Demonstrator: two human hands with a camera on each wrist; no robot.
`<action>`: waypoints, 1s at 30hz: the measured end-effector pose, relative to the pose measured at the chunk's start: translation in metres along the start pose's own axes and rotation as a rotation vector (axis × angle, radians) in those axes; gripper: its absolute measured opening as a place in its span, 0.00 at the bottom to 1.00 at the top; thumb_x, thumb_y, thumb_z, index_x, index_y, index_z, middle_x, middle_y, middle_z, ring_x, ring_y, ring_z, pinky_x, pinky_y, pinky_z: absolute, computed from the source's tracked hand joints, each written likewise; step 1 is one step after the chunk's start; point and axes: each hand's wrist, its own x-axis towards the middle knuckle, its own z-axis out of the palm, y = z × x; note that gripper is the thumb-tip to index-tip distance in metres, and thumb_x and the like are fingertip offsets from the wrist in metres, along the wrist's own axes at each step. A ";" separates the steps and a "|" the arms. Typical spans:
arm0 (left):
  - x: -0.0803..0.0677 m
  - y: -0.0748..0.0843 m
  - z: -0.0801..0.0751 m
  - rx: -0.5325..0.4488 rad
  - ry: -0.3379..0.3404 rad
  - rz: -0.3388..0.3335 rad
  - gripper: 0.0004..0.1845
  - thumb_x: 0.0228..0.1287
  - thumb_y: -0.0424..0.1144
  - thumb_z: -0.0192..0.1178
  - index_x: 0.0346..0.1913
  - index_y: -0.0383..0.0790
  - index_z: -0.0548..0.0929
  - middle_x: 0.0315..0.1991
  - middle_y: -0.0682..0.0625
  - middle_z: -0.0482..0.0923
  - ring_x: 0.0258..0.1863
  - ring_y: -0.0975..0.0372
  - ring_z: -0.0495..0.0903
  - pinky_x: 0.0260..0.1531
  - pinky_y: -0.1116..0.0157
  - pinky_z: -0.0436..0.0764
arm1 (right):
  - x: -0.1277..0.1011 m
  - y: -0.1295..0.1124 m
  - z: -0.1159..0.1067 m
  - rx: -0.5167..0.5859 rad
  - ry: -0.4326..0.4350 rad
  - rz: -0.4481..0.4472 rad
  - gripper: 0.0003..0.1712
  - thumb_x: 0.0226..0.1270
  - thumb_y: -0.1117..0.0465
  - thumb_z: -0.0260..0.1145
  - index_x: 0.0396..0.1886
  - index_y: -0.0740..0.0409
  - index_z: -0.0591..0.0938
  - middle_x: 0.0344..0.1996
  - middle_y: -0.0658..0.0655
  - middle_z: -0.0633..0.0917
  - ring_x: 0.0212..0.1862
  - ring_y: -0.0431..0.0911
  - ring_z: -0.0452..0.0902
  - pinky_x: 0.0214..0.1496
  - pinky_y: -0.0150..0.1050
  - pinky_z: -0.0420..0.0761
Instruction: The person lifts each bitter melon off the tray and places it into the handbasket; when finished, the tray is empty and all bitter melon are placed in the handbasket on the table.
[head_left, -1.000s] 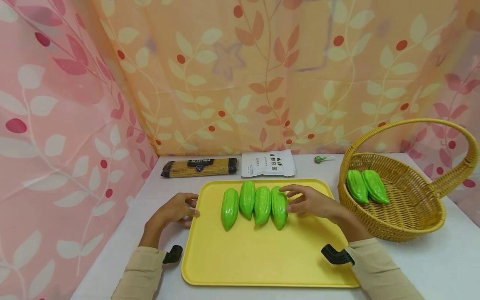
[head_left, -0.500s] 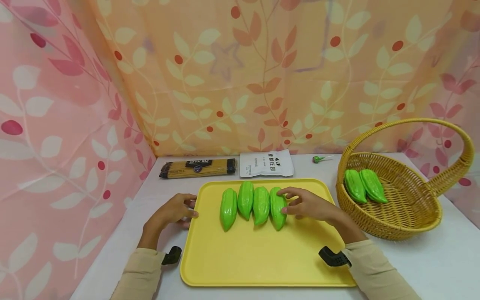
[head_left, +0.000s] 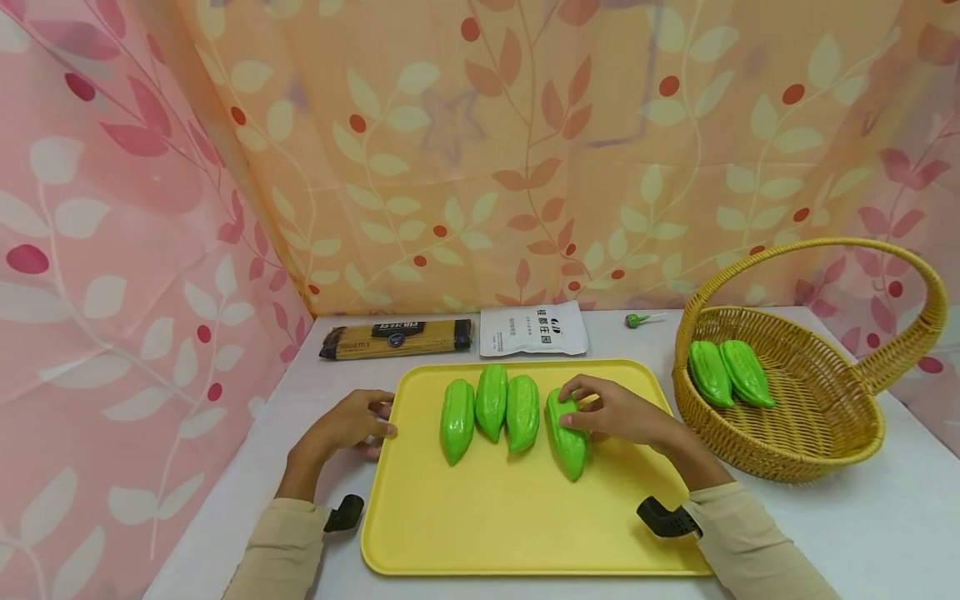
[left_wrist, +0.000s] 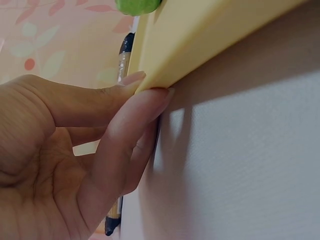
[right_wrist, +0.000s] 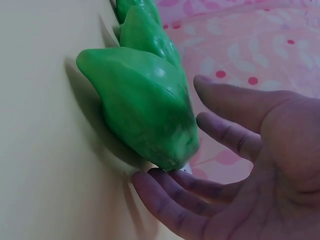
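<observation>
Here, the right hand [head_left: 618, 414] rested on the yellow tray [head_left: 487, 517], its fingers curled loosely about the far end of the rightmost green gourd [head_left: 566, 432]. The right wrist view showed what the head view hid: the fingertips [right_wrist: 165, 192] sat under that gourd's [right_wrist: 142, 102] tip and the thumb stood apart from its flank, so the grasp was loose rather than clamped. The left hand [head_left: 347, 423] pinched the tray's left rim; only the left wrist view revealed the thumb on top of the edge [left_wrist: 200, 45] and the fingers [left_wrist: 132, 130] below it. Against the frame 0.5 s before, the held gourd had slid away from the row and lay angled, nearer the person, leaving a gap beside the other 3 gourds [head_left: 491, 407]. Beyond the tray lay a spaghetti pack [head_left: 396, 337], a white pouch [head_left: 534, 328] and a lollipop [head_left: 639, 319]. To the right stood a wicker basket [head_left: 795, 442] with 2 more gourds [head_left: 729, 372].
</observation>
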 end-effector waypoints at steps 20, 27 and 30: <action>0.000 0.000 -0.001 0.012 -0.002 -0.023 0.35 0.65 0.30 0.72 0.74 0.28 0.73 0.54 0.38 0.79 0.33 0.59 0.81 0.30 0.62 0.86 | -0.011 -0.007 -0.013 0.050 0.052 0.089 0.45 0.70 0.58 0.75 0.80 0.61 0.65 0.66 0.75 0.70 0.56 0.58 0.82 0.42 0.54 0.91; 0.003 -0.002 -0.001 -0.005 -0.007 -0.026 0.35 0.66 0.29 0.72 0.74 0.28 0.72 0.54 0.38 0.79 0.32 0.58 0.82 0.31 0.62 0.87 | -0.025 -0.019 -0.032 0.015 0.069 0.042 0.42 0.69 0.61 0.75 0.79 0.60 0.68 0.67 0.75 0.70 0.54 0.57 0.83 0.41 0.53 0.90; 0.003 -0.002 0.000 -0.008 -0.004 -0.042 0.35 0.66 0.29 0.71 0.75 0.29 0.72 0.55 0.38 0.79 0.32 0.58 0.82 0.31 0.62 0.87 | -0.033 -0.024 -0.041 -0.003 0.076 0.024 0.42 0.70 0.61 0.74 0.79 0.59 0.68 0.68 0.75 0.70 0.55 0.56 0.83 0.42 0.52 0.90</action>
